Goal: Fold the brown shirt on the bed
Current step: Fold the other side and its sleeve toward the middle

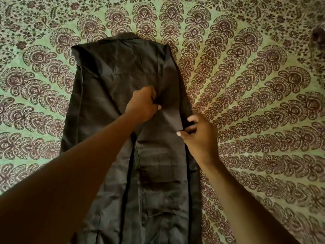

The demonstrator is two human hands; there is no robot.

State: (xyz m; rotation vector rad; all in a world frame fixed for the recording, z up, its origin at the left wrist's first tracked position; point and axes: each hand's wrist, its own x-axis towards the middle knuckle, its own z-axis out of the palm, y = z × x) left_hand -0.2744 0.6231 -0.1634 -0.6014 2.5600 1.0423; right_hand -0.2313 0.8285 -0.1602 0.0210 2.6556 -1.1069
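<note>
Long, smooth brown shirt (130,120) on paisley bedspread (255,103), left hand (143,104) and right hand (199,133) each pinching its 3 o'clock fold.

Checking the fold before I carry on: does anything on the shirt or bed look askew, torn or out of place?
Nothing is torn or spilled. The brown shirt lies lengthwise on the patterned bedspread, slightly wrinkled. Its right side is only partly folded in: the left hand and right hand each pinch that flap.

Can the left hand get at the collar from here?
Probably yes. The left hand grips the shirt mid-body, and only flat cloth lies between it and the collar. It must let go first.
</note>
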